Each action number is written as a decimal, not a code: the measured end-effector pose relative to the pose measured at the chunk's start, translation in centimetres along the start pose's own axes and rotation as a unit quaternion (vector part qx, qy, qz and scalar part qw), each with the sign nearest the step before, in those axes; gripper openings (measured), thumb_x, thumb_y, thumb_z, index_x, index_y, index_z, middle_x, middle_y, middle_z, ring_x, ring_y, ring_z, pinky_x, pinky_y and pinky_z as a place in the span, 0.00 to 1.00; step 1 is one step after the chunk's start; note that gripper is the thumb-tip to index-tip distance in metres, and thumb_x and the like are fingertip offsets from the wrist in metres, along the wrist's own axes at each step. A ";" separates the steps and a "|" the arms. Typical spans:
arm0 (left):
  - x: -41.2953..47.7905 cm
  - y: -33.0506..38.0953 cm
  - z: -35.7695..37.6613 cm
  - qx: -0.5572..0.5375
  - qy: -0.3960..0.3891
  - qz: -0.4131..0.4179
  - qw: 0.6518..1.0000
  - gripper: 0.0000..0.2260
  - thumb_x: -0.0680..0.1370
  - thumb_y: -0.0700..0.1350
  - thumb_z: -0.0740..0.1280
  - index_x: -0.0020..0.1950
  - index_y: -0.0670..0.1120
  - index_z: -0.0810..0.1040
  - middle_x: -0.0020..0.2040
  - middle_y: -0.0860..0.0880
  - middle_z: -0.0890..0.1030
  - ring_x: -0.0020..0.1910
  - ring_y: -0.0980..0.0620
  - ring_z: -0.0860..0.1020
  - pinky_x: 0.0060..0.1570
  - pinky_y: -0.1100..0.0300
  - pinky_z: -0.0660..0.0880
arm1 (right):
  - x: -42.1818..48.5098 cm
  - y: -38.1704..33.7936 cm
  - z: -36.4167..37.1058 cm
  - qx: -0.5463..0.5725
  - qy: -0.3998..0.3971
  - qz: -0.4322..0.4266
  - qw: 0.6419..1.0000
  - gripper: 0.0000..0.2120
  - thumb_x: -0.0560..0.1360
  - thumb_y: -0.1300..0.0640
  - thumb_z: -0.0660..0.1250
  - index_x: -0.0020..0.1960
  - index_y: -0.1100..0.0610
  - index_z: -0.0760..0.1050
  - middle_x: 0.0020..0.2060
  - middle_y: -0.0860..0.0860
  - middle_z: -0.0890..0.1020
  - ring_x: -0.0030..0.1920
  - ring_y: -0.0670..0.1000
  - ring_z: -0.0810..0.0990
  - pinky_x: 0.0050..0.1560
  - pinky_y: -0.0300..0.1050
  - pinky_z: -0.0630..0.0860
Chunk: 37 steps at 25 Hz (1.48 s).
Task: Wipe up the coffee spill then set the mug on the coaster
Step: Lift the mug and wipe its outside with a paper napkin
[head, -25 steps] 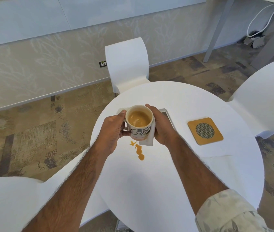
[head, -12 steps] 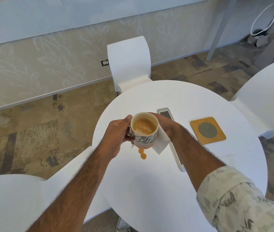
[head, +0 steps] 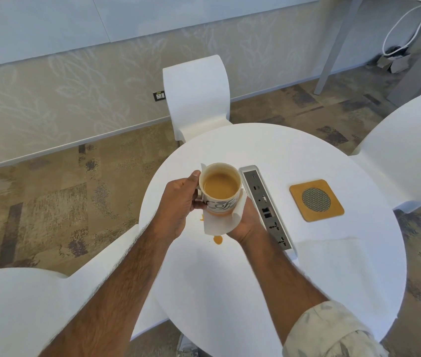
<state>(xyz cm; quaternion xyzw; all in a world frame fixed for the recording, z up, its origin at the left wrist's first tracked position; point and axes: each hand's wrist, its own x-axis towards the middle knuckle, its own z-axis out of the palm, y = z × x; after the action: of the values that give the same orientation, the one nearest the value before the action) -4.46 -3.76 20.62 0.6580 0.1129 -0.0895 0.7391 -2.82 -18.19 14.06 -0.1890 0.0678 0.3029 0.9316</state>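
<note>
A round white table [head: 307,155] fills the near middle, with a grey socket strip [head: 266,206] set into its top. White chairs stand at the far side [head: 196,94], the right [head: 407,155] and the near left [head: 16,310]. Patterned carpet [head: 49,202] covers the floor; a white cable [head: 397,27] hangs far right.

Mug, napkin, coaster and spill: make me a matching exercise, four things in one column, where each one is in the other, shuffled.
Things:
1. mug
2. napkin
3. coaster
4. spill

Places:
A. bare, right of the power strip
B. on the table below the napkin's edge
C. held by its handle in the left hand
D. in the right hand, under the mug

Pairs: 1-C, 2-D, 3-A, 4-B
</note>
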 end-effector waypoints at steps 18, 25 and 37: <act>1.2 -0.1 1.2 -0.018 0.118 0.000 0.993 0.18 0.84 0.52 0.63 0.37 0.46 0.79 0.23 0.58 0.68 0.34 0.51 0.70 0.34 0.55 0.76 | -0.9 2.8 -0.6 0.149 0.077 -0.096 0.981 0.21 0.81 0.53 0.61 0.71 0.61 0.72 0.67 0.63 0.74 0.65 0.63 0.72 0.72 0.60 0.66; 1.5 0.0 1.2 -0.014 0.126 0.007 0.992 0.18 0.84 0.51 0.63 0.36 0.46 0.76 0.23 0.58 0.68 0.31 0.55 0.71 0.36 0.54 0.77 | -1.8 2.7 -0.5 0.085 0.121 -0.091 0.985 0.28 0.75 0.62 0.63 0.75 0.62 0.69 0.69 0.66 0.76 0.67 0.68 0.74 0.74 0.65 0.67; 1.8 0.1 0.9 -0.031 0.117 0.013 0.993 0.16 0.84 0.51 0.64 0.39 0.49 0.81 0.27 0.58 0.72 0.36 0.52 0.75 0.36 0.55 0.77 | -3.9 0.7 -0.5 -0.103 0.218 -0.108 0.964 0.20 0.79 0.74 0.58 0.66 0.60 0.76 0.52 0.61 0.87 0.45 0.60 0.88 0.44 0.54 0.84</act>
<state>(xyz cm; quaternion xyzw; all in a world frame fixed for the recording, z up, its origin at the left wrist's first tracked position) -2.64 -4.62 20.29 0.6425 0.1927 0.0014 0.7417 -6.41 -19.94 14.34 -0.3513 0.2170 0.1569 0.8971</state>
